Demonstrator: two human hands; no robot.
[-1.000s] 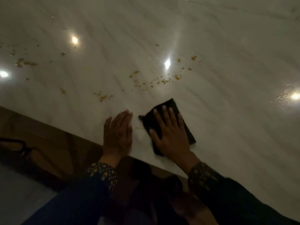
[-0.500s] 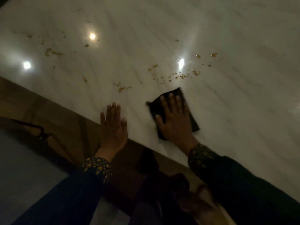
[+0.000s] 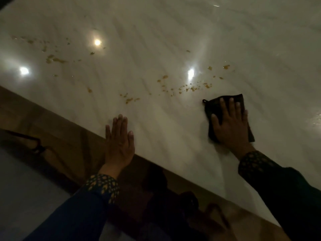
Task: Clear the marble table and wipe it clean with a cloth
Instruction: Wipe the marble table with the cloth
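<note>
Flat, fingers spread, right hand (image 3: 230, 126) presses dark cloth (image 3: 211, 108), long axis running away from table edge.

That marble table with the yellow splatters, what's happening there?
A person is wiping the marble table. Their right hand presses a dark cloth flat on the surface, just below a trail of yellowish spills. Their left hand rests flat near the table's edge. More spills sit to the far left, not yet wiped.

The cloth (image 3: 211, 111) under the right grip (image 3: 231, 126) is black. The counter (image 3: 173, 40) is pale cream marble with faint grey veins, flecked just beyond the grip with amber spots (image 3: 192, 88). Both cuffs (image 3: 102, 186) are dark with a gold motif.
</note>
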